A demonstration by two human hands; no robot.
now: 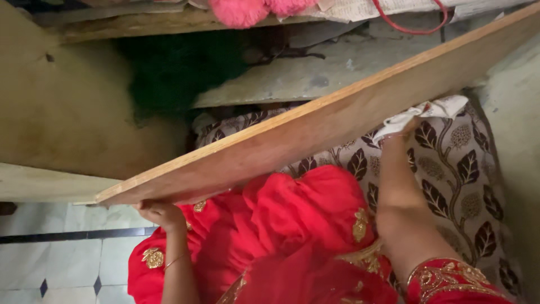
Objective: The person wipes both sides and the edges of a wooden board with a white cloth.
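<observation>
- Worn, yellowish wall (62, 107) fills the upper left of the frame, with a pale tiled floor (67, 259) marked by dark lines and small diamonds in the lower left.
- Across the top runs a rough grey ledge (315, 73); a patch of dark green material (174, 73) sits below it near the upper middle.
- Pink fluffy bundles (247, 10) and a thin red cord (413, 25) lie along the top edge.
- A long wooden board (337, 118) slants across the frame from the lower left up to the upper right corner, its light brown face turned toward the camera.
- The left hand (160, 214), in the lower left, is curled around the board's lower end, fingers closed on its underside edge; a thin bangle shows on that wrist.
- The right hand (402, 132), right of centre, is pressed against the board's lower edge and bunches a white cloth (427, 112) against the wood; its fingers are mostly hidden by the cloth, so the exact grip cannot be told.
- Red fabric with gold embroidery (298, 225) fills the bottom centre, beneath the board and between the two arms.
- A beige covering printed with dark leaves (461, 186) spreads under the right arm, toward the lower right.
</observation>
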